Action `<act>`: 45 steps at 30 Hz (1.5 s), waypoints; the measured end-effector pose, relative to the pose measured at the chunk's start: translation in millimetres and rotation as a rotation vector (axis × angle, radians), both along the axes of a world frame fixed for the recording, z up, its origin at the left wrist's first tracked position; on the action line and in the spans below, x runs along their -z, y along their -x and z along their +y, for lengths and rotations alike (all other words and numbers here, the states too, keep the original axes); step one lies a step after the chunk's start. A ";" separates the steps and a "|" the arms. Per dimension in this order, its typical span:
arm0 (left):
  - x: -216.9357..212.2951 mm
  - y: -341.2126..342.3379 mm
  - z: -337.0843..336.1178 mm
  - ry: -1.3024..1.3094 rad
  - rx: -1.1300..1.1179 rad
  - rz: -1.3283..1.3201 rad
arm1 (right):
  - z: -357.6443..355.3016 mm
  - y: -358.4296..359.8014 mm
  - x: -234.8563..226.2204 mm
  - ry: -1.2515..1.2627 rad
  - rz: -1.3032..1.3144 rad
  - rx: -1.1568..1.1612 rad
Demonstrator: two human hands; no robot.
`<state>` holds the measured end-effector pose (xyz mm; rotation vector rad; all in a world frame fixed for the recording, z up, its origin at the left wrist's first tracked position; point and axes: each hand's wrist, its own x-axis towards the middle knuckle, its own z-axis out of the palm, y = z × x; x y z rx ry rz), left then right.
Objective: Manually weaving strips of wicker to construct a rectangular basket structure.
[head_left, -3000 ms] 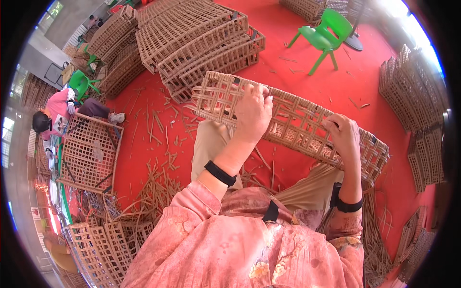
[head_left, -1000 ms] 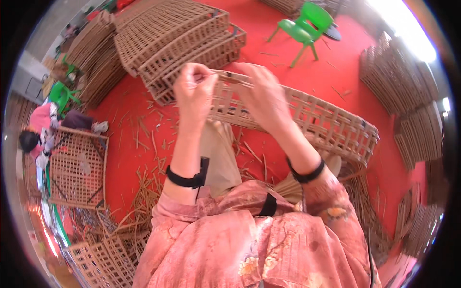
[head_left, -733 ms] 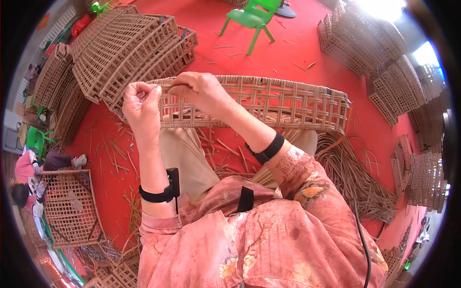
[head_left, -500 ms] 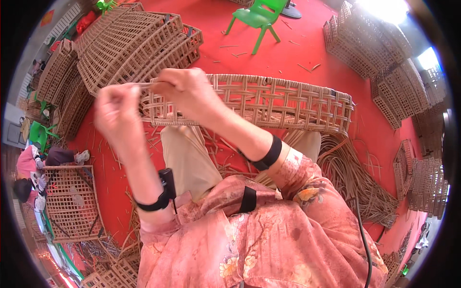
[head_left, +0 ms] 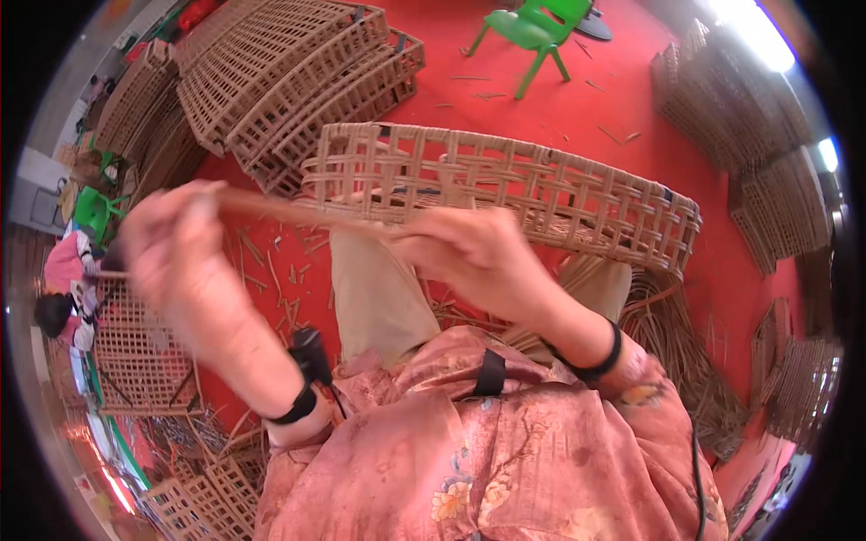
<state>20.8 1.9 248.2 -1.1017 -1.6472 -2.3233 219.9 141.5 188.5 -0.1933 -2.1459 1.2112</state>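
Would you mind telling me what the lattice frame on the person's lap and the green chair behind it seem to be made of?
The lattice frame looks like woven rattan or cane: tan, matte strips crossing in an open grid, though the exact fibre is unclear. The strip stretched between the left hand and right hand appears to be the same material. The green chair seems moulded plastic: uniform bright colour, smooth with a slight sheen.

Left hand (head_left: 176, 248) and right hand (head_left: 474, 257) pull a cane strip (head_left: 298, 212) before the woven frame (head_left: 505, 185).
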 end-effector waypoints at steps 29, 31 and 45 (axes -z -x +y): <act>134.3 -16.7 124.3 1.006 -0.168 0.443 | 65.9 -8.2 36.6 0.164 -0.500 0.551; 145.4 -8.5 127.5 0.740 -0.148 0.303 | 66.7 -3.8 34.9 0.163 -0.521 0.560; 144.1 21.2 113.5 0.556 -0.263 0.092 | 57.3 39.7 30.4 -0.059 -0.431 0.511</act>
